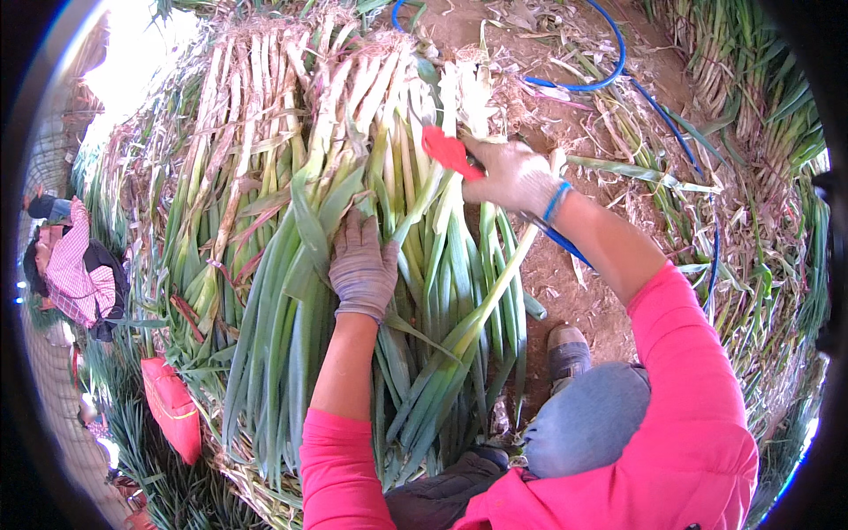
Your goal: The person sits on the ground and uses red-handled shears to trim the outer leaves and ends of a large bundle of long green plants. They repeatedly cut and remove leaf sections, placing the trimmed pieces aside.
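Long leeks or Welsh onions (371,86) lie in a thick layer before me, roots at the top and green leaves towards me. My left hand (364,265), in a grey knit glove, rests on the leaves at mid-length; leaves partly hide its fingertips, so its grip is unclear. My right hand (507,172), in a pale glove, is closed around a red tool (450,152), blurred, probably an air blow gun. A blue hose (566,245) shows below its wrist. One loose stalk (510,265) slants under the right wrist, leaves pointing towards me.
More blue hose (606,83) curls over brown soil (570,298) strewn with dry peelings. Further onion piles (735,73) stand at the right. At left are a red bag (171,411) and a person in a checked shirt (73,271). My shoe (568,351) is beside the bunch.
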Demonstrator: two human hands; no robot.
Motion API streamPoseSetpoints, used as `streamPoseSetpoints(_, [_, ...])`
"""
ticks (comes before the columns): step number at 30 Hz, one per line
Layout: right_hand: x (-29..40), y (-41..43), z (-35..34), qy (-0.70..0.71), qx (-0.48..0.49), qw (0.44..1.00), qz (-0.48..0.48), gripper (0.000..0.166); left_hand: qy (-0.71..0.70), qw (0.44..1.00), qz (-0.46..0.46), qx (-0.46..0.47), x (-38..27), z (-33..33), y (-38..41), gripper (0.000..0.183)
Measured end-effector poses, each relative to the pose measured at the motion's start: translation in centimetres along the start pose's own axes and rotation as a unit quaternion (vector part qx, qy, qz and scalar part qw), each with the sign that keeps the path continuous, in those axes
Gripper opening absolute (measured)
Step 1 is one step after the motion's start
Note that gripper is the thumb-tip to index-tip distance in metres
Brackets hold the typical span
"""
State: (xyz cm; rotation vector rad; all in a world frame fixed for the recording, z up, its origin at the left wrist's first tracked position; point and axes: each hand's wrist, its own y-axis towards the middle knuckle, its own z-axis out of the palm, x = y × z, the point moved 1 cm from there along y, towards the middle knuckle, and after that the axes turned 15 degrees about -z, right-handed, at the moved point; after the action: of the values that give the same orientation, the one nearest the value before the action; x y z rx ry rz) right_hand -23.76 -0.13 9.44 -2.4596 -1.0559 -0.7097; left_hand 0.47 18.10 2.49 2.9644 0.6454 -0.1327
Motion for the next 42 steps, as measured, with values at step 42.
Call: streamPoseSetpoints(42, [3.1,-2.8,2.5,0.017,0.164,0.981,-0.1,0.079,0.096,0.99,-0.02,0.102,1.1,-0.9,0.9,0.065])
